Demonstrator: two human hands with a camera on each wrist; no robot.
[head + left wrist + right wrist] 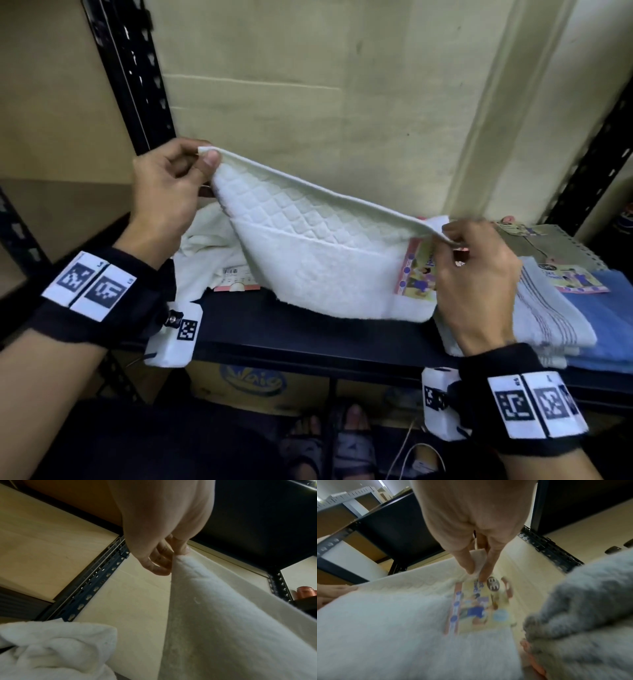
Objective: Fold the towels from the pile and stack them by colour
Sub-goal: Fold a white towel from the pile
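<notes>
The left hand (164, 192) pinches one top corner of the white quilted terry towel (308, 253); the right hand (476, 274) pinches the other, holding it doubled above the black metal shelf (308, 339). A printed paper label (416, 274) remains attached. Folded grey-striped (548, 318) and blue (609, 325) towels lie stacked at right; the crumpled white pile (202, 246) is judged unfolded.
</notes>
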